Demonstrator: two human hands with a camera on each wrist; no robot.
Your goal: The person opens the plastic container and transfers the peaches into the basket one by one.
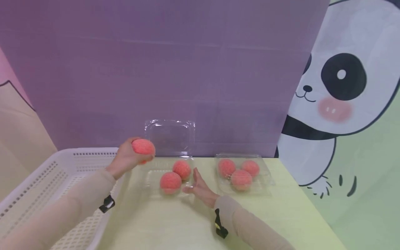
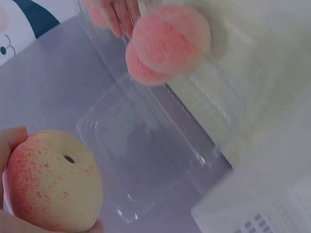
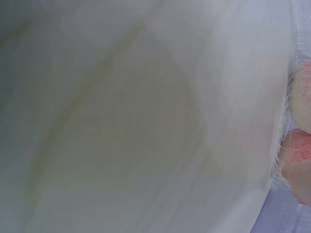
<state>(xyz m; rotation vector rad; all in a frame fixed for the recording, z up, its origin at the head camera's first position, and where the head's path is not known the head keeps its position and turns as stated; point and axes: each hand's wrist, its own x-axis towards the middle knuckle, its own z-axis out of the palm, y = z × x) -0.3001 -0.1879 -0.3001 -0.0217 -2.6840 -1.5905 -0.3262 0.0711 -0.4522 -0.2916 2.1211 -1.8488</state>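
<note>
My left hand (image 1: pixel 125 157) grips a pink peach (image 1: pixel 143 147), held up between the white basket and a clear plastic clamshell box (image 1: pixel 152 178). The left wrist view shows this peach's pale side with its stem hole (image 2: pixel 69 159). The box's lid (image 1: pixel 170 137) stands raised at the back. Inside the box, toward its right, sit two peaches, one nearer (image 1: pixel 170 182) and one farther (image 1: pixel 182 169). Beside its right wall is my right hand (image 1: pixel 201 189), fingers extended and thumb apart; whether it touches the wall, I cannot tell. A sleeve (image 3: pixel 136 116) fills most of the right wrist view.
A second clear box (image 1: pixel 262 185) holding three peaches stands to the right on the pale yellow table (image 1: pixel 162 225). At the left is a large white slatted basket (image 1: pixel 93 150). Behind the table hangs a purple backdrop (image 1: pixel 175 76), with a panda-print sheet (image 1: pixel 368 114) at the right.
</note>
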